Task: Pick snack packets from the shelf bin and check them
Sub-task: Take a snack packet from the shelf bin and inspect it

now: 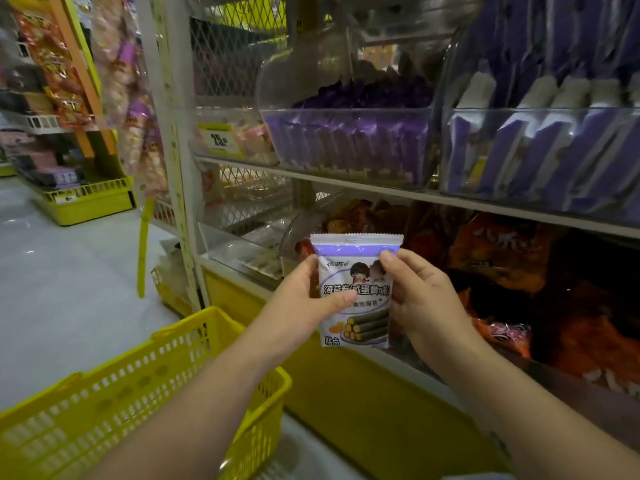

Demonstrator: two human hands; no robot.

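A white and purple snack packet (356,271) with seaweed rolls printed on it is held upright in front of the lower shelf, its printed face toward me. My left hand (301,303) grips its left edge, thumb across the front. My right hand (420,292) pinches its right edge, thumb near the top corner. On the upper shelf a clear plastic bin (346,147) holds several purple packets of the same colour. A second clear bin (540,154) to its right is packed with more purple and white packets.
A yellow perforated shopping basket (138,386) hangs at my lower left, under my left forearm. Orange and red snack bags (502,258) fill the lower shelf behind the packet. The yellow shelf base (363,403) runs below. Other racks and yellow trays (86,202) stand across the aisle at left.
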